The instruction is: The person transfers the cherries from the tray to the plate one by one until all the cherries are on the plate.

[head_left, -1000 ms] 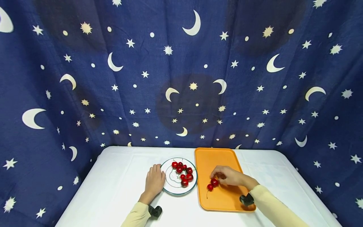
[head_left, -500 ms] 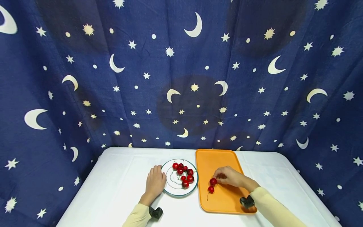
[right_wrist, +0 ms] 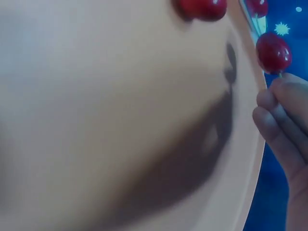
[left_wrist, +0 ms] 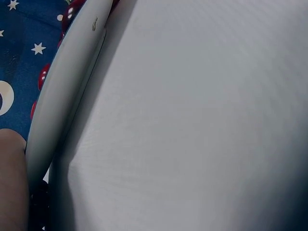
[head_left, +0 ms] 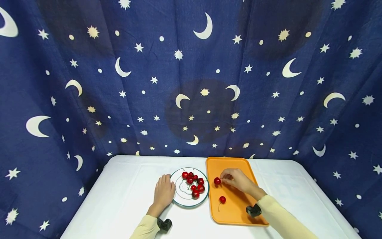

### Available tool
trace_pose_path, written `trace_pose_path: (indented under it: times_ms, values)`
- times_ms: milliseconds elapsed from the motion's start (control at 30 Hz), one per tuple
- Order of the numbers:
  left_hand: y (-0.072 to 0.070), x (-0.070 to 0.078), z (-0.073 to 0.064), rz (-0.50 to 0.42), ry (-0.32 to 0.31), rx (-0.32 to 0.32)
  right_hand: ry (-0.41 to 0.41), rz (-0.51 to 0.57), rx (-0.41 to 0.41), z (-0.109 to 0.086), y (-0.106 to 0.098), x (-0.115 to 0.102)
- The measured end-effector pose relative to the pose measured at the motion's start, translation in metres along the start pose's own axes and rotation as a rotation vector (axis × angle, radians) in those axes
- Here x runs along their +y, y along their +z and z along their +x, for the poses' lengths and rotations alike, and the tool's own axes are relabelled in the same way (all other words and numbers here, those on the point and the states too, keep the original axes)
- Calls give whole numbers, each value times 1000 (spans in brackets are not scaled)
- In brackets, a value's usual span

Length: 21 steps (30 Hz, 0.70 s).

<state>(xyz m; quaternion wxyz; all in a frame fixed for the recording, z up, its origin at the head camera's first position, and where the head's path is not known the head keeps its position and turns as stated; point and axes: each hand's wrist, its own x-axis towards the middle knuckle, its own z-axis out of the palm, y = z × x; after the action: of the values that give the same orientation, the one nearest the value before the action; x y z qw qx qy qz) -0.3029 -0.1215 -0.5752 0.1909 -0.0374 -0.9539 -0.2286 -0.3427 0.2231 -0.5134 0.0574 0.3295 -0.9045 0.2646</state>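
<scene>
My right hand [head_left: 237, 181] pinches a red cherry [head_left: 217, 181] by its stem above the orange tray [head_left: 238, 212]. Close up in the right wrist view, the held cherry [right_wrist: 273, 53] sits just past the thumb and fingertips, clear of the tray's surface. A second cherry [head_left: 222, 199] with a long stem lies on the tray, nearer the front. At the left edge of the white plate [head_left: 179, 196], my left hand [head_left: 163, 190] rests with fingers extended, touching the rim. Several cherries [head_left: 195, 194] lie on the plate, mostly on its right half.
The plate and tray stand side by side on a white-covered table [head_left: 125, 199], plate at left. Behind the table hangs a dark blue curtain [head_left: 143, 106] printed with moons and stars. A black wrist camera [head_left: 253, 210] sits below each hand.
My right hand has lifted one cherry off the tray and shifted it up and left toward the plate, apart from the other cherry. The left hand stays at the plate's edge.
</scene>
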Motion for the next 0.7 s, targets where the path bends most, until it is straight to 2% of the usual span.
trace_pose_path:
  times_ms: [200, 333, 533, 700]
  values:
    - [1, 0, -1, -11, 16, 40, -28, -7, 61, 12, 8, -10]
    - [4, 0, -1, -15, 30, 72, -31, -10, 56, 17, 15, -15]
    - [7, -2, -2, -19, 29, 69, -15, -11, 36, 22, 21, -24]
    - [8, -4, -2, -6, 38, 90, -15, -45, 68, 26, 25, -29]
